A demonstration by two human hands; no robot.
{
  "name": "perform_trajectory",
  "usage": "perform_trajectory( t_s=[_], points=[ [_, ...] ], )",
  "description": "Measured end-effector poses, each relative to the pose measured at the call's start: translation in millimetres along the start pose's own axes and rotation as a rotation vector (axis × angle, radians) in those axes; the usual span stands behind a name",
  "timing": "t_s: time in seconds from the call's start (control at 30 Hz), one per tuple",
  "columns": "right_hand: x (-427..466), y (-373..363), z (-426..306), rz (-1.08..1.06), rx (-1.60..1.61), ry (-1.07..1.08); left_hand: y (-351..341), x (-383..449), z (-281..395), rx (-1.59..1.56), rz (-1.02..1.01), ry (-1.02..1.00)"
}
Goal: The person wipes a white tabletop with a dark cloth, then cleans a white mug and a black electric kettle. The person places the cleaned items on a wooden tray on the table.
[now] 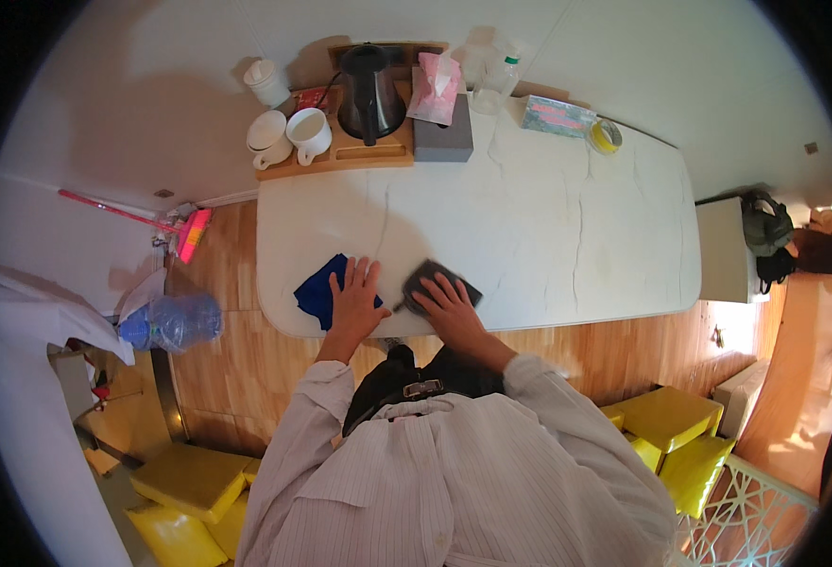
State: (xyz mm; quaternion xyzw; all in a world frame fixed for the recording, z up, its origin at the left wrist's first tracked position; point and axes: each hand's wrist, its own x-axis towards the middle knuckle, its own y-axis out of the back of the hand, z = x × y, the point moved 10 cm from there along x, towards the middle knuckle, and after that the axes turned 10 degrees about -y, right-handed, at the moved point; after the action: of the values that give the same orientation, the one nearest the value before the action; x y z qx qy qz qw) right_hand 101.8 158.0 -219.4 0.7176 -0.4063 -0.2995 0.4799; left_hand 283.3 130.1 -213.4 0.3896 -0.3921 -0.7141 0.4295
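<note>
My left hand (356, 303) lies palm down, fingers spread, on the right part of a dark blue cloth (316, 292) near the front left of a white marble-patterned table (501, 234). To its right, my right hand (450, 306) rests on top of a dark grey, folded-looking item (426, 271), perhaps a cloth or a pouch. A small tab sticks out from that item's lower left side. Its edges look slightly blurred, and its underside is hidden. Whether my right fingers grip it cannot be seen. A narrow strip of bare table separates the two hands.
Along the back stand a wooden tray (387, 154) with a dark kettle (370, 99) and white mugs (309, 131), a grey box (451, 145) under a pink tissue pack (435, 88), a clear bottle (494, 88) and a yellow tape roll (606, 136). Yellow seats (189, 478) flank me.
</note>
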Motion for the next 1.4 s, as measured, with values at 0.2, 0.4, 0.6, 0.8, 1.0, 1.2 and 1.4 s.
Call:
perform_trajectory(
  t_s=[0.2,0.4,0.6,0.8,1.0,1.2,1.4],
  points=[
    [69,-2,-24,0.112,0.072,-0.096,7,-9,-14,0.008,0.031,-0.005],
    [-11,-16,-19,-0.024,-0.025,-0.028,6,-12,-14,-0.054,0.07,-0.018],
    [2,-5,-25,-0.02,0.002,-0.013,4,-11,-12,-0.073,0.087,0.027],
    [110,-9,-46,0.1,0.016,0.043,13,-23,-12,-0.067,0.134,0.176],
    [77,-17,-41,-0.032,0.049,0.125,8,-32,-19,-0.116,0.189,0.253],
    [-38,-10,-1,-0.242,0.104,0.314,9,-35,-13,-0.119,0.191,0.301],
    [-1,0,-27,-0.191,0.135,0.384,7,-40,-13,-0.104,0.223,0.302]
  ],
)
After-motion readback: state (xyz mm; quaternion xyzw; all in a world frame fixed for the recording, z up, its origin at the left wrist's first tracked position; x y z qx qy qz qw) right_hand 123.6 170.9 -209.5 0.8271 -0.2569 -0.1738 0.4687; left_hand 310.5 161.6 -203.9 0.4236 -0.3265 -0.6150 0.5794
